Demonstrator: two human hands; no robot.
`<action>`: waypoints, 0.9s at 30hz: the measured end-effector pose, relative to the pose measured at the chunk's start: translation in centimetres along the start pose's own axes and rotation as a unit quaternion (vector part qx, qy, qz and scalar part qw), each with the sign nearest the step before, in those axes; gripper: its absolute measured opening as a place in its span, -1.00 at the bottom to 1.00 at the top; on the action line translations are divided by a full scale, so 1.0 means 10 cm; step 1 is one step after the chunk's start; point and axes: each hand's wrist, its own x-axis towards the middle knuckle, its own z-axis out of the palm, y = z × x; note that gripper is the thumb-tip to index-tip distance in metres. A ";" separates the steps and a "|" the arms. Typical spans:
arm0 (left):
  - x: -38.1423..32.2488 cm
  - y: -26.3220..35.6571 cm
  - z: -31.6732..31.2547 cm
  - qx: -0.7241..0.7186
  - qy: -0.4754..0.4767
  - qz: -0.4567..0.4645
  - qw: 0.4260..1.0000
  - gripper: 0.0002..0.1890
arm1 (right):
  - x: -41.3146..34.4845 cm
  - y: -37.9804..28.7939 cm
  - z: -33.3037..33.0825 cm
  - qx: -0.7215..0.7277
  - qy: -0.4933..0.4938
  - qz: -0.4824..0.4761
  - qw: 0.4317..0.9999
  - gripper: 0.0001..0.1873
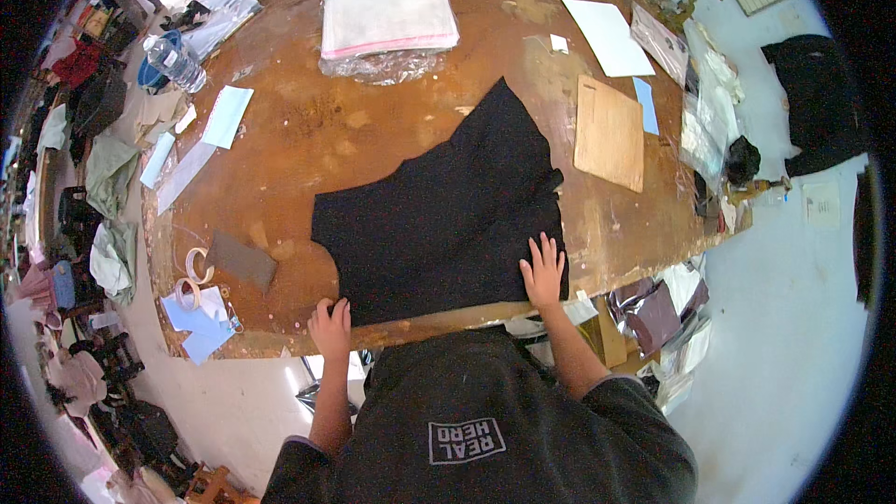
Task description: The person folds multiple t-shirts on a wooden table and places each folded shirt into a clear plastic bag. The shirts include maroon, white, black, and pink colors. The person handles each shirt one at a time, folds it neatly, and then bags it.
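A black fabric piece (434, 238), which looks like a garment or a garment panel, lies spread flat on the wooden table (280, 119). Its narrow point reaches away from me, and the right edge is slightly rumpled. My right hand (544, 276) rests palm down near its lower right edge, fingers spread. At the lower left corner of the cloth is my left hand (330, 329), fingers bent and touching the edge. Whether those fingers pinch the cloth is not clear.
Clear plastic bags (388, 7) lie stacked at the far side. Rightward are a thin wooden board (607, 133) and a white sheet (607, 37). On the left lie tape rolls (199, 266), a brown rectangular piece (241, 260), blue paper pieces (199, 325) and a plastic bottle (175, 63).
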 end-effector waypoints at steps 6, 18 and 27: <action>1.25 0.50 0.02 -0.041 0.030 0.124 0.991 -0.67 | 1.58 -0.82 -0.38 -0.015 0.185 -0.172 0.968 -0.54; 2.37 0.34 0.08 0.017 -0.089 0.180 0.979 -0.76 | 2.87 -0.80 -0.69 -0.141 0.050 -0.313 0.938 -0.73; 1.56 0.40 0.13 -0.099 -0.008 0.145 0.984 -0.74 | 0.21 -0.61 -0.71 -0.150 0.006 -0.097 0.984 -0.65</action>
